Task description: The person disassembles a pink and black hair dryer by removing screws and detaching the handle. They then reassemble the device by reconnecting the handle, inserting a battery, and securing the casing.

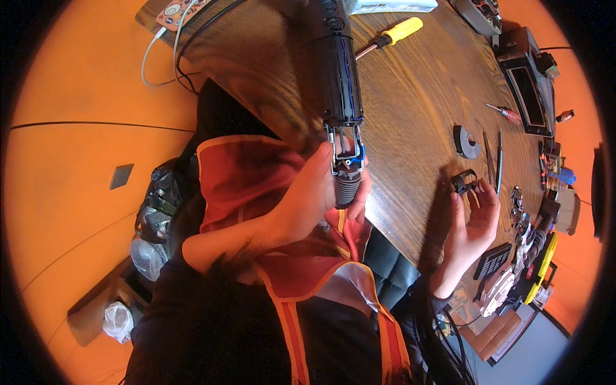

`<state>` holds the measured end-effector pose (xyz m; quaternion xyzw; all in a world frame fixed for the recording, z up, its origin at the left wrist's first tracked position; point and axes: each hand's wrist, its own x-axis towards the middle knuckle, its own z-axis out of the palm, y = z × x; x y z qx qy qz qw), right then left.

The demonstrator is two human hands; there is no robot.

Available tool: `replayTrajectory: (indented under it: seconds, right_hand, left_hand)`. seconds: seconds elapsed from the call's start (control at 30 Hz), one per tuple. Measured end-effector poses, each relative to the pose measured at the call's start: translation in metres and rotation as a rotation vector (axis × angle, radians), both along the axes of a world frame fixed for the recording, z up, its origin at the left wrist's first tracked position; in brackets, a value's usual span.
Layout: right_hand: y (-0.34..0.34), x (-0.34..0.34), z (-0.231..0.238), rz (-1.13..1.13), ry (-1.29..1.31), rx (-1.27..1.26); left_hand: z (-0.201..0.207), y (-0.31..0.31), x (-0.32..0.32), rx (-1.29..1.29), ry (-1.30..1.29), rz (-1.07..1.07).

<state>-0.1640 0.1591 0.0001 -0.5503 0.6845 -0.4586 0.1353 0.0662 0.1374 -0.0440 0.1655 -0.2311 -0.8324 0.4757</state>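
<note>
My left hand (314,183) is closed round the lower end of a long black cylindrical device (337,70), which points away from me over the table. Near the hand its casing gives way to an open metal frame with blue wires, above a ribbed dark end piece. At the table's right side my right hand (473,221) has its thumb and fingertips at a small black ring-shaped part (463,181). Close to that hand lie a dark round disc-like piece (467,142) and thin dark tools (500,154).
A yellow-handled screwdriver (403,31) lies on the wooden table (410,109) beyond the device. To the right are a red-handled screwdriver (510,115), a black box with a screen (526,90) and cluttered parts. A phone (173,13) with a white cable is far left.
</note>
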Motion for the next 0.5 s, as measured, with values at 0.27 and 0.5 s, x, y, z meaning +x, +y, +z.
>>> replayTrajectory:
  seconds: [0.27,0.5]
  right_hand:
    - [-0.022,0.065,0.023,0.380,-0.101,-0.011]
    - [-0.035,0.091,0.027,0.514,-0.120,0.076]
  left_hand:
    - [0.006,0.002,0.000,0.120,-0.009,0.006]
    - [0.009,0.003,0.003,0.155,-0.002,0.016]
